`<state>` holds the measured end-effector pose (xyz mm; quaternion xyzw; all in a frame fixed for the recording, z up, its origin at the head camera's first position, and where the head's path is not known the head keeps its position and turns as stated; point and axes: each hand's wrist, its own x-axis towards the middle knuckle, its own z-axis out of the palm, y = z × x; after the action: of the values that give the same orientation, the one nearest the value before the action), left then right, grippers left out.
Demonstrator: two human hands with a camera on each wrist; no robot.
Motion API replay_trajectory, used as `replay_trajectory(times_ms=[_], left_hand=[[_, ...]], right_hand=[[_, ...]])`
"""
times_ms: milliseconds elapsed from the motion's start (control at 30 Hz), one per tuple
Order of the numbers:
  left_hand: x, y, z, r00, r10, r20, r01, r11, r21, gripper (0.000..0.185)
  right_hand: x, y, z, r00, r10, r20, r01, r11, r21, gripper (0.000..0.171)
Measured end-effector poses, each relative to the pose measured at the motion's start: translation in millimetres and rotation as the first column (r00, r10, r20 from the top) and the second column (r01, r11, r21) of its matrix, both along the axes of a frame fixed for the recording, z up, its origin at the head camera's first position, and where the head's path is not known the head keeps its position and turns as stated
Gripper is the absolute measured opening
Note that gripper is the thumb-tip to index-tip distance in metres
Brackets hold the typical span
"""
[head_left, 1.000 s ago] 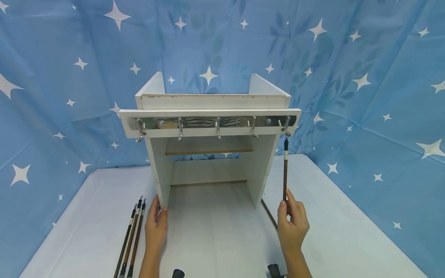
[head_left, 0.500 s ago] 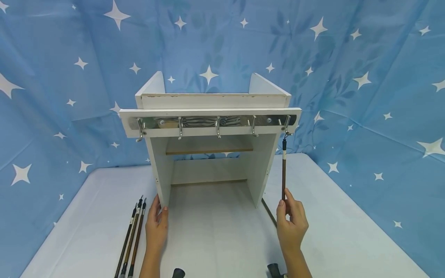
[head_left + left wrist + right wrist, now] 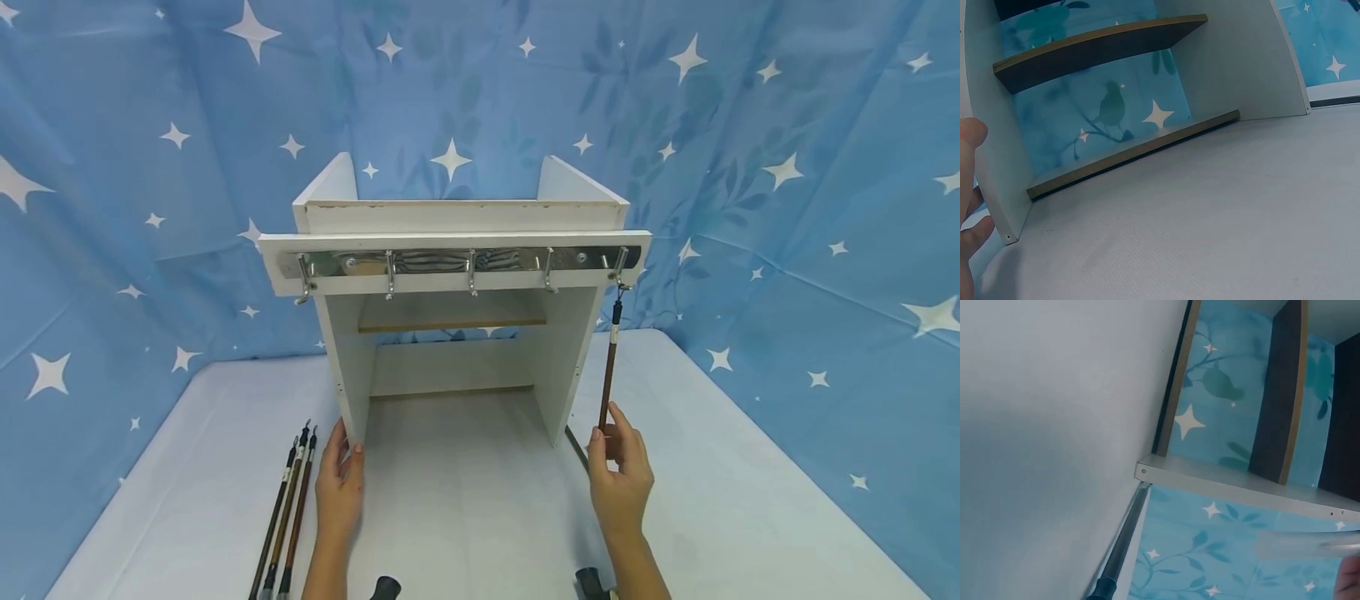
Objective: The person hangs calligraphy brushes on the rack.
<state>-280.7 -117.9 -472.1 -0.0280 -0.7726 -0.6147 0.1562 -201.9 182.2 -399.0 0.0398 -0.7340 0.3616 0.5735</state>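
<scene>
A white shelf unit [image 3: 465,221] bears a metal rail with several hooks [image 3: 471,273]. From the far-right hook, a brown-handled calligraphy brush [image 3: 610,358] hangs by its loop, its lower part slanting left. My right hand [image 3: 621,479] holds its lower end between thumb and fingers; the pale brush tip [image 3: 1291,545] shows in the right wrist view. My left hand [image 3: 339,483] rests against the shelf's left side panel [image 3: 343,367], thumb at the front edge and fingers along the outside. In the left wrist view, its fingers [image 3: 977,232] are partly cut off.
Several similar brushes [image 3: 288,508] lie side by side left of the shelf on the white table [image 3: 465,517]. A dark rod [image 3: 1124,540] lies beside the right panel. Two black cylindrical ends [image 3: 386,587] poke in at the bottom edge. Behind hangs a blue star-patterned cloth [image 3: 480,92].
My right hand has shifted slightly left and up, and the hanging brush has gone from upright to slanted. The left hand and shelf have stayed put.
</scene>
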Motion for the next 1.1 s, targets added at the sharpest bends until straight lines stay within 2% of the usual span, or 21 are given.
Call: replay_trajectory(times_ms=[167, 267, 367, 467, 533, 633, 867, 1100], left_hand=[[0.0, 0.8, 3.0, 1.0, -0.005, 0.008, 0.005, 1.0, -0.003, 0.054], [-2.7, 1.1, -0.9, 1.0, -0.001, 0.01, 0.001, 1.0, -0.008, 0.054], [-3.7, 2.0, -1.7, 1.0, 0.005, 0.026, -0.005, 1.0, -0.004, 0.054], [-4.0, 2.5, -2.2, 0.999, 0.013, 0.029, -0.012, 1.0, -0.007, 0.054], [-4.3, 2.7, -2.4, 1.0, 0.015, 0.022, -0.015, 1.0, -0.007, 0.054], [-5.9, 2.4, -2.8, 1.0, 0.011, 0.009, -0.011, 1.0, -0.004, 0.054], [-7.8, 1.2, -2.4, 1.0, 0.009, 0.0, -0.009, 1.0, -0.003, 0.053], [-4.5, -0.3, -5.2, 0.999, -0.01, 0.035, 0.01, 1.0, -0.003, 0.055]], right_hand=[[-13.4, 14.9, -25.4, 0.993, 0.005, 0.115, -0.003, 1.0, -0.016, 0.046], [-16.8, 17.1, -28.2, 0.988, -0.009, 0.155, 0.01, 1.0, -0.011, 0.044], [-18.7, 18.9, -29.6, 0.969, -0.032, 0.246, 0.041, 0.999, -0.03, 0.04], [-19.5, 20.2, -29.9, 0.918, -0.013, 0.396, 0.04, 0.997, -0.059, 0.037], [-20.1, 21.0, -29.9, 0.868, 0.014, 0.497, 0.027, 0.997, -0.076, 0.035], [-20.7, 22.4, -29.8, 0.803, 0.042, 0.595, 0.012, 0.996, -0.086, 0.034], [-22.5, 24.1, -29.6, 0.717, 0.06, 0.694, 0.01, 0.995, -0.097, 0.034], [-19.0, 29.0, -27.2, 0.588, 0.043, 0.808, -0.018, 0.999, -0.04, 0.039]])
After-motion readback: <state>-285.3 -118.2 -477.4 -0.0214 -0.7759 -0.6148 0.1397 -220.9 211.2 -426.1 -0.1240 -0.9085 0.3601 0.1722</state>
